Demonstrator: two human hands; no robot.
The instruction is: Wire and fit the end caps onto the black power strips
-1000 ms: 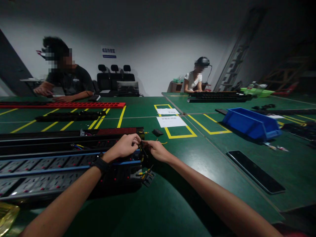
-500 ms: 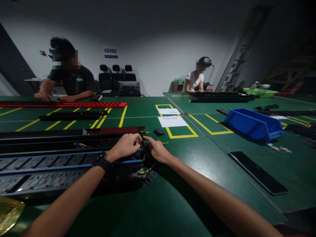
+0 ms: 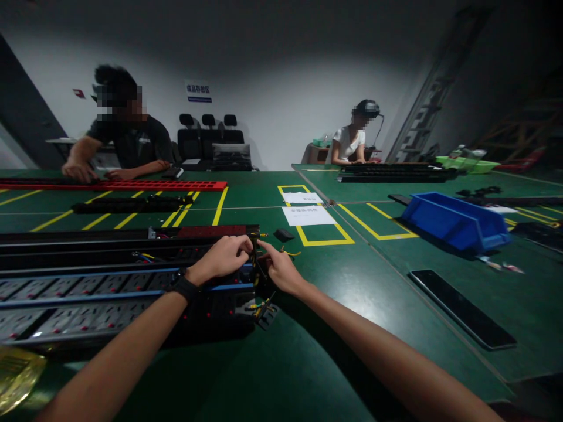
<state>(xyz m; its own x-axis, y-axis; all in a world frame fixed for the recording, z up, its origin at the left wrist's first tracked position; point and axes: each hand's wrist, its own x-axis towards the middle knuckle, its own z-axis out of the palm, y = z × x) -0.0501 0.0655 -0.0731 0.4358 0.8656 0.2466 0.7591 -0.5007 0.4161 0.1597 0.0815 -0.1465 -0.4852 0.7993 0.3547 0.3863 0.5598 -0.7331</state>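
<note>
Several long black power strips with grey sockets and small red parts lie side by side; the nearest power strip (image 3: 109,316) is full of sockets. My left hand (image 3: 226,257) rests over the right end of a strip behind it, fingers curled onto that end. Opposite, my right hand (image 3: 281,266) meets the same end with its index finger stretched toward it. Its other fingers are bent around a dark part with wires that I cannot make out. Below the hands, a small black end piece (image 3: 267,315) sits by the nearest strip's end with yellow-green wires.
A small black block (image 3: 284,235) and paper sheets (image 3: 308,215) lie beyond my hands. A blue bin (image 3: 455,220) and a phone (image 3: 461,308) are on the right. Two people work across the green table (image 3: 334,375), one by a red rack (image 3: 193,186). Yellow film (image 3: 17,375) lies at left.
The view has shifted very slightly. Both hands stay at the strip's end, with hardly any change in the fingers.
</note>
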